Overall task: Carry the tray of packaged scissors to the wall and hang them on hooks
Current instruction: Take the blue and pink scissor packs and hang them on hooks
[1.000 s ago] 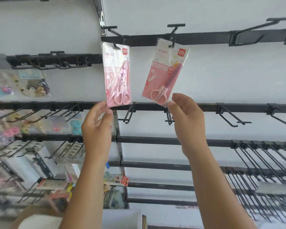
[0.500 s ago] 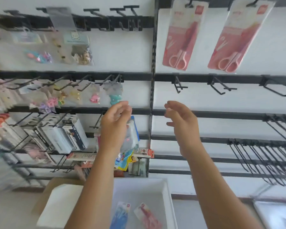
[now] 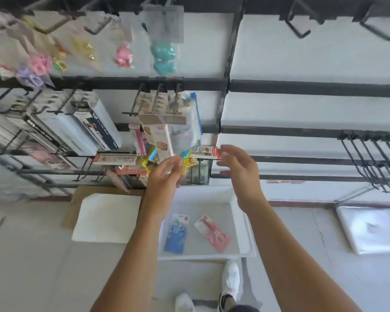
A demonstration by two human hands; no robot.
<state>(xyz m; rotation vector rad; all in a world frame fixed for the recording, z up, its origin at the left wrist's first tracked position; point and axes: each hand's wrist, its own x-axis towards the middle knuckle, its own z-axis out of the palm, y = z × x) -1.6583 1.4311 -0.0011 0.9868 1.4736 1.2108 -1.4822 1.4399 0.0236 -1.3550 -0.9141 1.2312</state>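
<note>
Tray [image 3: 241, 224] of packaged scissors down on the floor below both hands, against the wall base, white, rectangular; carry step judged done. Two packs left inside: blue pack [image 3: 176, 233] under the left wrist, pink pack [image 3: 212, 232] just right of it, tilted, apart from each other, both lying flat. No hung scissors in this view, so count of hung packs not checkable here. Left to do, judged: pick up both packs, hang on free hooks [image 3: 298, 28] high above the right hand on the bare white wall section.

Left hand [image 3: 164, 176] raised in front of the crowded display rack, grip loosely curled, fingers and thumb near each other, nothing seen clamped, though motion blur makes contact with the goods behind it unclear. Right hand [image 3: 239, 170] raised beside it, grip apart, fingers spread, empty.

Writing: small red logo patch at top of each pack, unreadable. Boxes on the rack beyond the left grip carry print, too blurred to read. Red marking on the wall below the right grip, illegible. No brand readable anywhere
</note>
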